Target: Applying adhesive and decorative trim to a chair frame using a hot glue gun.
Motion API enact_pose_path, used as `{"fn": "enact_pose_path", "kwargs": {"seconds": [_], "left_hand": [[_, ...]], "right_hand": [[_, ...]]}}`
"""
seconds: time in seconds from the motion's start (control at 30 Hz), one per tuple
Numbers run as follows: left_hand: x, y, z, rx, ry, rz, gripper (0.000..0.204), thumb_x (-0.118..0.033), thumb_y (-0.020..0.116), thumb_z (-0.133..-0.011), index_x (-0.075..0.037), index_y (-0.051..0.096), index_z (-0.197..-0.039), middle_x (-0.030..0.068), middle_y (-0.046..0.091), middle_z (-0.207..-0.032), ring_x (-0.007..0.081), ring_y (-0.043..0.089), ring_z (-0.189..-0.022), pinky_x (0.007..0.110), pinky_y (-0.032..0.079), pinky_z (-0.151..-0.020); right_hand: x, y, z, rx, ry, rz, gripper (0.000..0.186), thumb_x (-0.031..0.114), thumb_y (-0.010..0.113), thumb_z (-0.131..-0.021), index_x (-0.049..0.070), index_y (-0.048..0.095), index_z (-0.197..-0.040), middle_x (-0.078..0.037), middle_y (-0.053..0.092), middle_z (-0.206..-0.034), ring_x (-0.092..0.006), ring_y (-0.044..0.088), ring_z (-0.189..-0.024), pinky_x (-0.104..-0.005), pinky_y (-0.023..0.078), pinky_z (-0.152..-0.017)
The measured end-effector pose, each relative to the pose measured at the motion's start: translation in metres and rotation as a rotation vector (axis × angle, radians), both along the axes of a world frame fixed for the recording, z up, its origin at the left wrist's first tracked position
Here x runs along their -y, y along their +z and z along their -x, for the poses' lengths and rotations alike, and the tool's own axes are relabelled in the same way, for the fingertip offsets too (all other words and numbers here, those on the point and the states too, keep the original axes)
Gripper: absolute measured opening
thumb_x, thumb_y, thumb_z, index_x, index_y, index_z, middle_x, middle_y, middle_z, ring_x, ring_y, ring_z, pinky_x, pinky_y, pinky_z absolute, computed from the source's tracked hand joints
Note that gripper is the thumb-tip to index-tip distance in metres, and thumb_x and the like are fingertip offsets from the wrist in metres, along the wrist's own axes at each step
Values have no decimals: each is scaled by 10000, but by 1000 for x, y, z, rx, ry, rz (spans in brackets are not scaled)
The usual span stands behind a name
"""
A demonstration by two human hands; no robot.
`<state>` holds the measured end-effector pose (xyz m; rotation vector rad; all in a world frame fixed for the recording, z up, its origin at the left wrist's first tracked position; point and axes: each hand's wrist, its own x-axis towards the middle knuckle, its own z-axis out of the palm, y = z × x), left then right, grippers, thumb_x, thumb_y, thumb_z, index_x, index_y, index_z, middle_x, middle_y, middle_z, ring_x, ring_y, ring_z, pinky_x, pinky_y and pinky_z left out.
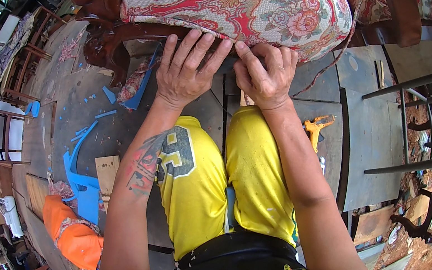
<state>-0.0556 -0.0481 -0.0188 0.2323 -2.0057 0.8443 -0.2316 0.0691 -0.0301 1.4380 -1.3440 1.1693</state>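
A wooden chair's padded seat [237, 2] in red and cream floral fabric fills the top of the view. Thin piping [166, 22] runs along its lower front edge, above the carved dark wood rail. My left hand [187, 71] has its fingers stretched out, their tips pressing on this edge. Close beside it, my right hand [266, 75] is closed, pinching at the piping with its index finger against the seam. A loose length of cord [325, 67] hangs from the right side of the seat down behind my right wrist. The pinched part is mostly hidden by the fingers.
A yellow-orange glue gun [316, 129] lies right of my knees. Blue foam scraps [87, 182] and an orange cloth bundle [73, 234] are on the floor at left. Metal bars [427, 84] stand at right; wooden chair frames [10, 131] are at far left.
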Motion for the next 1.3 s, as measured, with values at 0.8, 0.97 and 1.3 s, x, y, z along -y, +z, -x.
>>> {"fn": "enact_pose_path", "kwargs": {"seconds": [0.8, 0.97, 1.3], "left_hand": [[-5, -3, -1, -12, -52, -117, 509, -244, 590, -1024, -312, 557, -1527, -9, 497, -1574, 198, 433, -1511, 480, 314, -1305], [-7, -6, 2, -34, -57, -125, 498, -269, 569, -1041, -293, 542, -1537, -7, 500, -1573, 202, 430, -1513, 491, 304, -1314], [-10, -4, 6, -22, -46, -97, 499, -280, 581, -1034, -292, 554, -1533, 12, 507, -1564, 209, 427, -1515, 495, 310, -1305]], "right_hand": [[5, 6, -7, -66, -14, 36, 401, -47, 769, -700, 143, 798, -1052, -43, 642, -871, -235, 596, -767, -382, 428, -737], [5, 6, -5, -103, -19, 38, 378, -53, 764, -727, 134, 786, -1054, -45, 646, -866, -236, 600, -771, -379, 429, -736], [0, 10, -3, -82, 12, 26, 370, -74, 771, -727, 105, 749, -1050, -68, 668, -893, -265, 623, -793, -405, 458, -763]]}}
